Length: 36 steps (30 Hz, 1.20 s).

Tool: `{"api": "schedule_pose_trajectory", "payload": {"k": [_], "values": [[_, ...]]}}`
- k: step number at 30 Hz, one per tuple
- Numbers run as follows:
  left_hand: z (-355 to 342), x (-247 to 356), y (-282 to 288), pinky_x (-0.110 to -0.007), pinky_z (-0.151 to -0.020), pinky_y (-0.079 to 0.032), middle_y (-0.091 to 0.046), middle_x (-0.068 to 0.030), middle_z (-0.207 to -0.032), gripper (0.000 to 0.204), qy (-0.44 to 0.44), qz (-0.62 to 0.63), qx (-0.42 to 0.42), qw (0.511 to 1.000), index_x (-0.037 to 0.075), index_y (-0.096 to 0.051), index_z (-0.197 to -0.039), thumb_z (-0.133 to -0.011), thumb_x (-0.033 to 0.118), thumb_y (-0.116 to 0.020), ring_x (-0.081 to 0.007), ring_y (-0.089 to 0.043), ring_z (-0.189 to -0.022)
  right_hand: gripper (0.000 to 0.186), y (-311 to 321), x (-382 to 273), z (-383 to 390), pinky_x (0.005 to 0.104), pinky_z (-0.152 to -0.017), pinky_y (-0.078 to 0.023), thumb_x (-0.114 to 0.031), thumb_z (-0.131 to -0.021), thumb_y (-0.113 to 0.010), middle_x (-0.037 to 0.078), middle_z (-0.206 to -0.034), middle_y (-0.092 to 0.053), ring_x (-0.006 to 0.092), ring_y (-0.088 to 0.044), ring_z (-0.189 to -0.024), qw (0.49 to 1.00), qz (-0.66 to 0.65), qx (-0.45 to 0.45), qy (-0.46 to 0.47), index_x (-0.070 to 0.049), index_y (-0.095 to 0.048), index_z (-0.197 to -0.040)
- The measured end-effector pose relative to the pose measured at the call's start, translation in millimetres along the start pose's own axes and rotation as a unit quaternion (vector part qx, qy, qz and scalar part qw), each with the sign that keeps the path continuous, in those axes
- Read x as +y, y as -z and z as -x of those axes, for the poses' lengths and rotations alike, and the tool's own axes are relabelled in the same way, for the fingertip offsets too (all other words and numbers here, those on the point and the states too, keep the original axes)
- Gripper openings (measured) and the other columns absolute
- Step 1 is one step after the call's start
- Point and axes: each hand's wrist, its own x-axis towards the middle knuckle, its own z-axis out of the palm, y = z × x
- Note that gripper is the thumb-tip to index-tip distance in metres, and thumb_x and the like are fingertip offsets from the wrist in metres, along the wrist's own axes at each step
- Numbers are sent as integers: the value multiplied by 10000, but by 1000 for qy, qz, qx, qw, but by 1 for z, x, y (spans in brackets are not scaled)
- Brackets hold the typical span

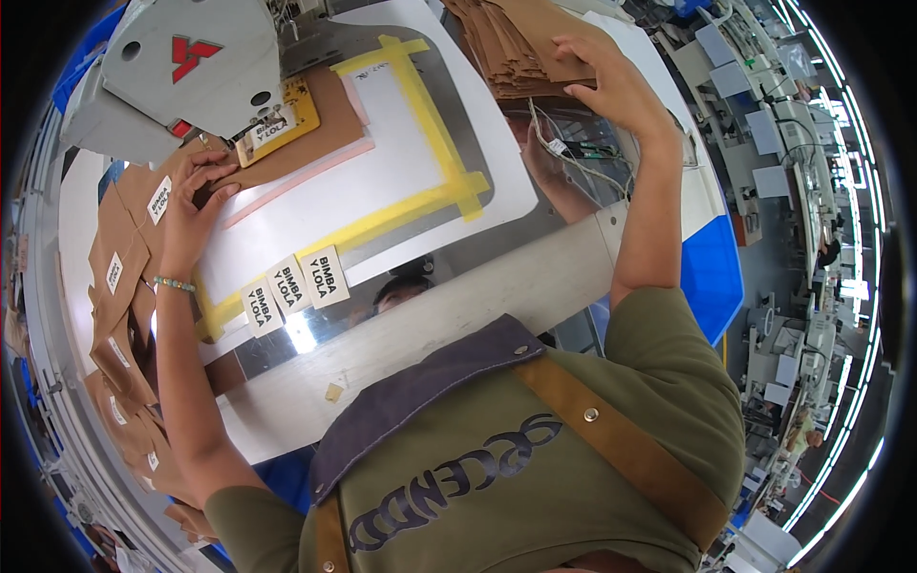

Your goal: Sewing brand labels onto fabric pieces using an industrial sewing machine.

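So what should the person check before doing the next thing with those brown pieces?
1. Left hand flat on the brown piece by the sewing machine head: ok.
2. Fingers away from the needle: cannot tell, the needle is hidden.
3. Piece lined up with the yellow tape frame: cannot tell.
4. Right hand on the stack of brown pieces: ok.
5. White labels within reach on the table edge: ok.
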Motion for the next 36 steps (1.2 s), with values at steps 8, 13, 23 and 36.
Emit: {"api": "schedule_pose_trajectory", "payload": {"k": [8,13,23,36], "values": [[-6,42,-23,-318,-883,-517,-649,-36,-1113,158,83,112,-46,989,-10,-794,-1116,-967,-8,-742,-185,-629,-942,183,12,13,8,358,-994,-600,-61,-998,-715,62,-1392,-738,246,-746,-1133,975,-193,-50,-99,6,-746,-1165],[5,46,-21,-343,-779,-536,-677,-81,-1012,144,1,53,-9,999,-16,-788,-1068,-931,-27,-743,-227,-661,-817,177,10,6,6,369,-1003,-597,-56,-976,-731,50,-1378,-745,255,-730,-1169,982,-164,-29,-88,-3,-747,-1144],[87,-7,48,-320,-836,-509,-649,-119,-947,45,19,-79,71,994,-71,-694,-1009,-964,-66,-694,-248,-634,-853,193,7,14,7,357,-1080,-544,-50,-989,-710,36,-1436,-723,200,-688,-1260,979,-171,-42,-104,-19,-788,-1163],[106,-23,68,-406,-1169,-485,-652,-131,-1458,452,13,-156,134,979,71,-667,-1478,-1048,202,-716,-312,-622,-1395,162,5,-40,-43,467,-1057,-534,-80,-974,-707,191,-1204,-749,390,-681,-1196,890,-253,203,-321,-26,-780,-1108]]}}
